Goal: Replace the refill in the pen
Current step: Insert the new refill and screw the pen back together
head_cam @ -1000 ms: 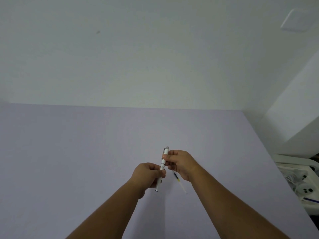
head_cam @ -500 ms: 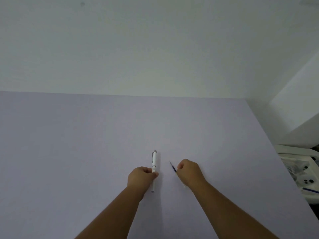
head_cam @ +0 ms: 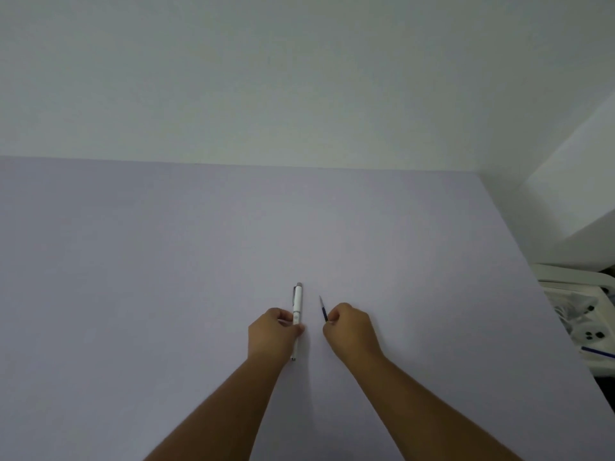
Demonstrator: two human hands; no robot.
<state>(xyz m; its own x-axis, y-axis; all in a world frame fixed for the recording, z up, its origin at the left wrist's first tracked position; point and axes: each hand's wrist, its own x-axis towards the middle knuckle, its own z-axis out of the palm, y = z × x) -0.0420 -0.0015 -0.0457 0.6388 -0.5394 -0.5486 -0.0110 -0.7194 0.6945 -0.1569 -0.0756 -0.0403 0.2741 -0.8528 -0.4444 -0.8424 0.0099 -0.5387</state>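
Refill near end hidden inside right hand; pen middle covered by left hand; right-edge clutter cropped.

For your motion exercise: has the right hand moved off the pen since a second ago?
Yes. The right hand now grips the refill, apart from the pen, nearer the table's right edge.

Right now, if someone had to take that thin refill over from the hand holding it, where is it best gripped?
Probably by the free end of the refill, coming from the far side of the table. Only that thin dark tip sticks out, slanting away from the right hand; the rest is hidden in the fist.
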